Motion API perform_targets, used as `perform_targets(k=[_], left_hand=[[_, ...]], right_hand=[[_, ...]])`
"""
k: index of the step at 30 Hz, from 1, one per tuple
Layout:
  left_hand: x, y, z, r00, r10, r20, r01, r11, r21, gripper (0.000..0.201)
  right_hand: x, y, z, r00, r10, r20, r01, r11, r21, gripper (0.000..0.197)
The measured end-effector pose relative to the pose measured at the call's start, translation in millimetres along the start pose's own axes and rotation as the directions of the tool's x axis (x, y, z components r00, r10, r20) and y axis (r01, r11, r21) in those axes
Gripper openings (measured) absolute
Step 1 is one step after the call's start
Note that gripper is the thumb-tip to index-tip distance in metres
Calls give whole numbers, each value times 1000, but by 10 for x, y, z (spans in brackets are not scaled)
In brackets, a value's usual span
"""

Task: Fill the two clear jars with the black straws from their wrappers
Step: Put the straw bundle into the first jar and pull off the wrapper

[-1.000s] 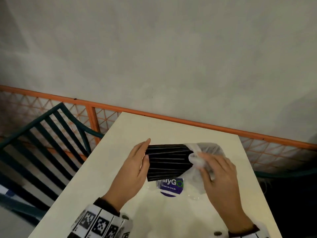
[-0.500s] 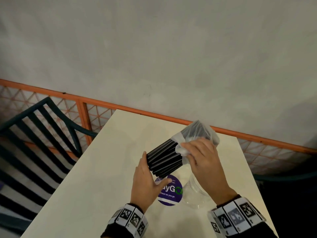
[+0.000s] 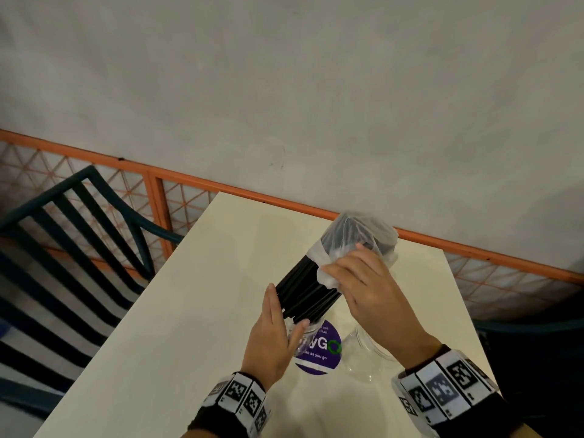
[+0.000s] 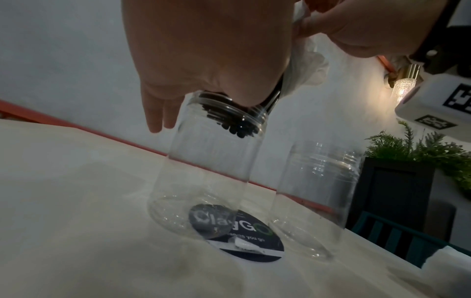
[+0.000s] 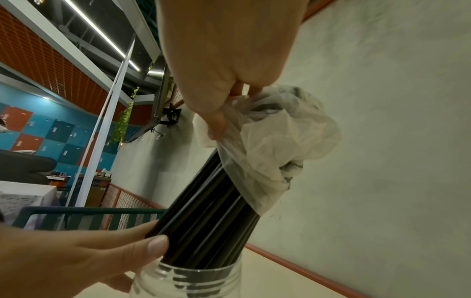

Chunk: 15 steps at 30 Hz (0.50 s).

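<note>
A bundle of black straws [image 3: 303,292] tilts steeply, its upper end still inside a thin white wrapper [image 3: 357,235]. My right hand [image 3: 363,286] pinches the wrapper [image 5: 275,145] around that upper end. My left hand [image 3: 275,327] holds the bare lower part of the straws [image 5: 211,221] between thumb and fingers. The lower straw ends [image 4: 237,125] sit just inside the mouth of the left clear jar [image 4: 203,171]. The right clear jar [image 4: 313,201] stands empty beside it, partly hidden under my right wrist in the head view.
Both jars stand on a white table [image 3: 177,343] by a round purple sticker [image 3: 319,352]. An orange lattice railing [image 3: 221,188] and a grey wall run along the far edge. A dark green slatted chair [image 3: 72,235] stands to the left.
The bundle went from lying flat on the table to tilted upright. Both hands lifted it, and its bare lower ends now sit in the left jar's mouth.
</note>
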State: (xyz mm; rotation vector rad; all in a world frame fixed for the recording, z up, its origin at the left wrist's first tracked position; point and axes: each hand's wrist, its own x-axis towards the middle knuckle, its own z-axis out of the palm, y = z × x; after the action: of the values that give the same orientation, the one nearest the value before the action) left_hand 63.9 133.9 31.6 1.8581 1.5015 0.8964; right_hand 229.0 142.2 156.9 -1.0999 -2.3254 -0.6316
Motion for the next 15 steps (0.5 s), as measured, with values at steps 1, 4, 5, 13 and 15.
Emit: perform_targets(k=[1, 4, 5, 13, 15], left_hand=[[6, 18, -10, 1000, 1, 18, -1, 1000, -23, 92], [18, 61, -26, 997, 1, 71, 8, 993, -121, 78], [17, 60, -22, 997, 0, 75, 11, 989, -144, 75], [30, 152, 63, 982, -177, 60, 186, 904, -386, 98], [35, 137, 108, 978, -202, 44, 204, 905, -373, 100]], right_hand=[[4, 5, -9, 1000, -5, -7, 5, 1000, -2, 26], [-1, 17, -53, 1000, 6, -18, -6, 1000, 27, 42], [-3, 25, -73, 1000, 11, -16, -11, 999, 39, 47], [-64, 48, -52, 1000, 4, -7, -4, 1000, 12, 23], [-58, 55, -76, 1000, -3, 11, 3, 1000, 4, 23]])
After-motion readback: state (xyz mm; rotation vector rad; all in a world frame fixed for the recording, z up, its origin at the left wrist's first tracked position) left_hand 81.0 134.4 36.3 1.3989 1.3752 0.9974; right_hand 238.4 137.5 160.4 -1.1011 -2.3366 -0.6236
